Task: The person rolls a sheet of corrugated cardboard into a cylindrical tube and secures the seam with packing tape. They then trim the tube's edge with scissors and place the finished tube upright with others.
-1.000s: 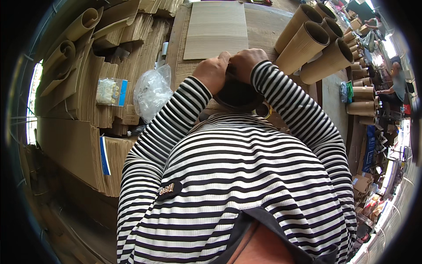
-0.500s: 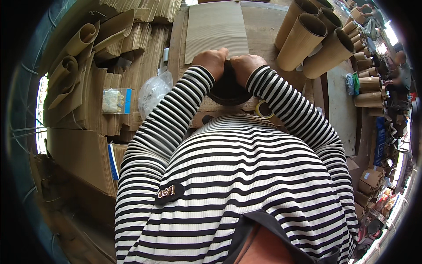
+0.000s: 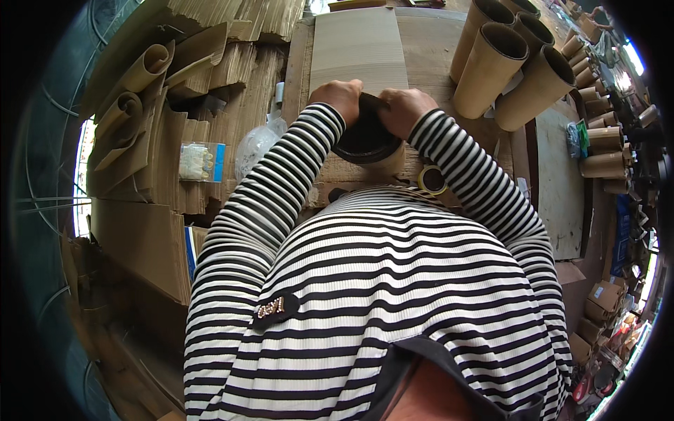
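A wide cardboard tube (image 3: 387,166) stands right in front of my body, its dark mouth tipped up toward me and a strip of tan outer wall showing under the near rim. My left hand (image 3: 338,99) is closed on the far left of its rim, fingers curled and partly hidden. Opposite it, my right hand (image 3: 407,110) grips the far right of the rim with bent fingers. Dark material shows between the two hands; I cannot tell whether it is a lining or the tube's inner wall. Beyond the hands lies a ribbed cardboard sheet (image 3: 358,52).
Several upright cardboard tubes (image 3: 489,70) stand at the right of the wooden table (image 3: 432,52). A roll of tape (image 3: 432,179) lies by my right forearm. To the left are stacked cardboard (image 3: 239,105), a clear plastic bag (image 3: 258,147) and a small packet (image 3: 201,162).
My hands have moved slightly apart, and more of the tube's dark mouth and tan wall now shows. The whole view has shifted a little, so the surroundings sit farther right.
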`<state>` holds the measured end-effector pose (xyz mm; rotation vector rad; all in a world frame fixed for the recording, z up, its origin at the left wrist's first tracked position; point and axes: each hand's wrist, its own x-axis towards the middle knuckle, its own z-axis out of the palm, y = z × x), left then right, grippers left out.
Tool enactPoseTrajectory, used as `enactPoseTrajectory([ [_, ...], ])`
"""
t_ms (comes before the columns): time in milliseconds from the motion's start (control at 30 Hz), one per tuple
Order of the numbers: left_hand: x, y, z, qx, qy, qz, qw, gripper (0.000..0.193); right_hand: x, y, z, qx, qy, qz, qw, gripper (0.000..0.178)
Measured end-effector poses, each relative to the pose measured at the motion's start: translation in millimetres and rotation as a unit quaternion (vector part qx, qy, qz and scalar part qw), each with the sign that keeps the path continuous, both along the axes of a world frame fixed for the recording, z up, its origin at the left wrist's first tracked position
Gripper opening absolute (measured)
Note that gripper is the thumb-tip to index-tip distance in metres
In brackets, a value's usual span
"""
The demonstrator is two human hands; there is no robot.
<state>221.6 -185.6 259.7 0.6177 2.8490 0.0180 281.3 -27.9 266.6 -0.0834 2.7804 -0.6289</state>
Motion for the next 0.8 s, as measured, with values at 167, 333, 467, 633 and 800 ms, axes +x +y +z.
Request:
enactPoseTrajectory([
  [167, -8, -27, -14, 0.016, 0.000, 0.071, 0.997, 0.023, 18, 14, -12, -0.130, 0.010, -0.050, 0.990, 0.063],
  [333, -13, -30, -20, 0.022, -0.017, 0.065, 0.997, 0.029, 31, 25, -49, -0.279, 0.045, -0.087, 0.955, 0.042],
  [467, -2, -26, -11, 0.008, -0.040, 0.032, 0.999, 0.034, 45, 42, -72, -0.311, 0.233, -0.053, 0.920, 0.031],
  [633, 22, -15, 0, 0.004, -0.064, 0.019, 0.998, 0.031, 78, 53, -13, -0.125, 0.339, 0.165, 0.918, 0.047],
  [800, 40, -8, 4, -0.002, -0.031, 0.004, 0.999, 0.024, 95, 31, -13, 0.112, 0.179, 0.280, 0.936, 0.016],
])
